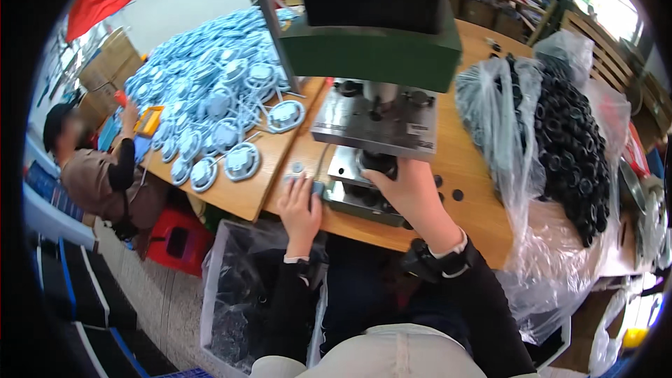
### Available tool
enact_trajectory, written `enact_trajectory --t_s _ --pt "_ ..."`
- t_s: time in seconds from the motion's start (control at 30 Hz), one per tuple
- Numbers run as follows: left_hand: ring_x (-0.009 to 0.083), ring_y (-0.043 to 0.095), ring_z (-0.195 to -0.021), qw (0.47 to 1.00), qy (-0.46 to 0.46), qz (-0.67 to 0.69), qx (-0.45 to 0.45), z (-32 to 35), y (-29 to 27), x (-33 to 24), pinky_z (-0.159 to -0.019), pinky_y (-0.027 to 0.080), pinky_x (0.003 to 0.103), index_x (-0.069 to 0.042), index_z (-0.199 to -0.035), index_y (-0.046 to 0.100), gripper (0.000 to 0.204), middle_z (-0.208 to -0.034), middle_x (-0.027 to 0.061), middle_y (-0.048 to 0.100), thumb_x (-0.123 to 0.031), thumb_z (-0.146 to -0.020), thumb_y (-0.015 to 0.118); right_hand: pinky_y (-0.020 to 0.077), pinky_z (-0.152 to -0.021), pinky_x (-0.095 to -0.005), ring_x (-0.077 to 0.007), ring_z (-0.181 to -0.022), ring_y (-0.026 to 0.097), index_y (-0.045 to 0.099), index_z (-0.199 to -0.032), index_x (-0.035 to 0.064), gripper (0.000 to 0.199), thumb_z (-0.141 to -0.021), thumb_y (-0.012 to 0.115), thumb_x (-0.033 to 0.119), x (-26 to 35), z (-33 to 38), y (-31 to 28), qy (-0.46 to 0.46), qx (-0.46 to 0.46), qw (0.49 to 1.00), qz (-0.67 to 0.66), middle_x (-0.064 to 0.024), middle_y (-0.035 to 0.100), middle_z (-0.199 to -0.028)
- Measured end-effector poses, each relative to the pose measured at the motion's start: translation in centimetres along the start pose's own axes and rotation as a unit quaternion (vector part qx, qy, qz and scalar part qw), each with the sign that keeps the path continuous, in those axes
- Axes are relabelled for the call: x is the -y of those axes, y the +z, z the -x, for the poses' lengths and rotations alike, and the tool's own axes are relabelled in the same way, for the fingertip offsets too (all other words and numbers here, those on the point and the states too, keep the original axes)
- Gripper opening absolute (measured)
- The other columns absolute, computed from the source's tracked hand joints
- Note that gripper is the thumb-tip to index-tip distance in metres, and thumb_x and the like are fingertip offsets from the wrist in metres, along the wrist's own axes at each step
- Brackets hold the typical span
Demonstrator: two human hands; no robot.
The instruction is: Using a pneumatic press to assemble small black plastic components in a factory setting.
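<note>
The right hand [406,192] is held at the base of a small press [378,49] standing on the wooden worktop [469,168], its fingers reaching in over a black round part [378,163] that sits on the metal plate under the press head – whether that part is gripped or only touched cannot be told. The left hand [299,206] is laid, fingers loosely curled, on a small grey control box [316,189] at the near edge of the worktop, just beside the press base; nothing is seen to be held in it. To the right, an open clear plastic bag [504,119] full of black rings [570,140] is slumped on the worktop – a few loose black discs [457,195] lie between it and the press. To the left, a large heap of pale blue round parts with cords [217,91] is spread out. Farther left, another person [98,168] is seated.
</note>
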State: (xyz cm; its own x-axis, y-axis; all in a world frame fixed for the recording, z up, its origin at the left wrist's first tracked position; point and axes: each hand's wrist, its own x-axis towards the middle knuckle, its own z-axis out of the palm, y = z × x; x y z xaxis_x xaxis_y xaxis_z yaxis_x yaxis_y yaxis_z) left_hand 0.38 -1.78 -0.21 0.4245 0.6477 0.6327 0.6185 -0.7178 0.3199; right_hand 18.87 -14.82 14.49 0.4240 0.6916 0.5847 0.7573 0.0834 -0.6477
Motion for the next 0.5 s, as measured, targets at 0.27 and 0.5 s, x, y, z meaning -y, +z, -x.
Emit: enact_trajectory --t_s 0.27,0.5 --pt "0.0262 0.048 -0.125 0.999 -0.011 -0.011 0.028 0.6 -1.1 0.1 -0.09 0.039 0.042 -0.011 -0.118 0.064 0.032 -0.128 0.0051 0.059 -0.02 -0.087 0.057 0.0474 -0.085 -0.0314 -0.0216 -0.102 0.061 0.055 -0.118 -0.0013 0.044 -0.078 0.071 0.004 0.4 9.4 -6.1 0.119 -0.069 0.986 -0.093 -0.012 0.062 -0.115" --pt "0.03 0.046 -0.127 0.999 -0.017 0.009 0.038 0.2 -0.4 -0.2 -0.095 0.037 0.046 -0.01 -0.12 0.062 0.034 -0.131 0.0066 0.056 -0.019 -0.089 0.054 0.0488 -0.081 -0.0284 -0.0171 -0.096 0.062 0.062 -0.105 -0.0009 0.021 -0.084 0.062 0.0 -5.2 14.8 -12.8 0.244 -0.126 0.96 -0.047 -0.009 0.066 -0.102"
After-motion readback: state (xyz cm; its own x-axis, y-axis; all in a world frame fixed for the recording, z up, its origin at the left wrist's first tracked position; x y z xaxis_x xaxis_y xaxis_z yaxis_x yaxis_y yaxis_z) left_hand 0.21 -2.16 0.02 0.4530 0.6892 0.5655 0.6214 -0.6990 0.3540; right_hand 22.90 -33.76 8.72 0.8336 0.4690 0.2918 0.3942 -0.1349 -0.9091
